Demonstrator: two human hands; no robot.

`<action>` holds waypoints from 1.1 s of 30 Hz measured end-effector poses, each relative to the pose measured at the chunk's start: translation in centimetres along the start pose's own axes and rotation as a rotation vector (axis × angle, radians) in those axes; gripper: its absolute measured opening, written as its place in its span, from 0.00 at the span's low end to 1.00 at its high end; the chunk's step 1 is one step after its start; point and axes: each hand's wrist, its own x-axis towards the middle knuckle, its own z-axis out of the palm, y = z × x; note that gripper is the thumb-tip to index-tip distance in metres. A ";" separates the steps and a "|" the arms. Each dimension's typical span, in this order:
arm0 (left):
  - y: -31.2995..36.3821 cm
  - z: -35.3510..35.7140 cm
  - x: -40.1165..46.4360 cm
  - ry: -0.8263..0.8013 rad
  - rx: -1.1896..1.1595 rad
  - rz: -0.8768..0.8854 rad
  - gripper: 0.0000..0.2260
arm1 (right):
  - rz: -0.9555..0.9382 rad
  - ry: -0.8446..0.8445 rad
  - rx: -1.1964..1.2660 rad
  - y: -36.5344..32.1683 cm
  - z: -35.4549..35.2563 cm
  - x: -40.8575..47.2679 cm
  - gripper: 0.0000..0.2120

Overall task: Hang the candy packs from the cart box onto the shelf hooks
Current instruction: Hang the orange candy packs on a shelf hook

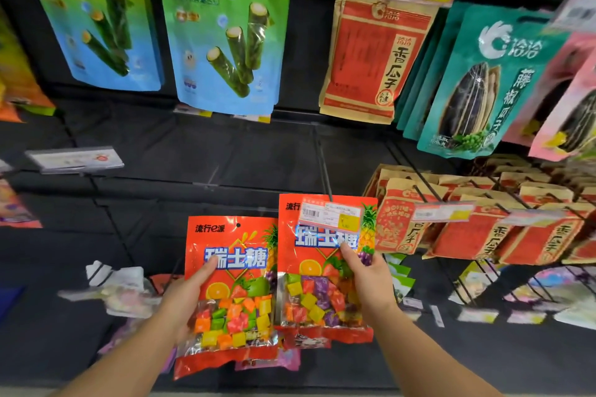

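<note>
Hands [187, 293] [371, 280] on two clear-windowed candy packs [235, 284] [322, 267] of coloured cubes.

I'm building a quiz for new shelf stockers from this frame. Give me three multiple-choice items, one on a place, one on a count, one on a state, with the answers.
1. Where is the price tag nearest the hands?
A. Over the top of the right candy pack
B. On the left candy pack
C. On the blue seaweed pack

2. How many red candy packs are the hands on?
A. One
B. Two
C. Four

3. What is the left candy pack's state?
A. Hung on a hook
B. Held in the left hand, hole free
C. Lying on the floor

Answers:
1 A: the tag covers the top of the right candy pack, under the right hand.
2 B: one pack per hand.
3 B: the left hand grips the left candy pack, and its punched hole shows with nothing through it.
</note>
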 end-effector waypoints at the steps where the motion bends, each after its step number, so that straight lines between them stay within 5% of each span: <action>1: 0.0 -0.2 0.2 0.003 -0.006 0.002 0.29 | 0.008 0.007 -0.002 0.3 -0.1 0.2 0.57; 5: -0.4 -0.6 0.5 -0.009 -0.004 -0.023 0.33 | 0.051 0.011 -0.015 0.0 0.0 0.0 0.49; 11: -0.4 -0.1 0.4 -0.031 0.003 -0.021 0.28 | 0.072 0.042 -0.043 0.0 0.6 0.7 0.59; 17: -0.6 -1.7 0.6 0.007 0.045 0.000 0.34 | 0.091 0.063 -0.194 -1.5 0.9 1.8 0.28; 22: -0.5 -3.2 0.2 0.025 0.057 0.008 0.26 | 0.115 0.061 -0.244 -1.1 1.2 2.6 0.41; 26: 0.0 -0.9 -0.3 -0.021 0.044 0.034 0.18 | 0.110 0.065 -0.179 -0.7 1.5 2.4 0.39; 29: 0.4 1.6 -0.2 -0.085 0.052 0.053 0.23 | 0.070 0.194 -0.128 -0.5 1.2 1.4 0.27; 33: 0.8 5.0 -0.1 -0.172 0.095 0.061 0.23 | 0.155 -0.195 0.175 -1.0 0.4 -0.8 0.13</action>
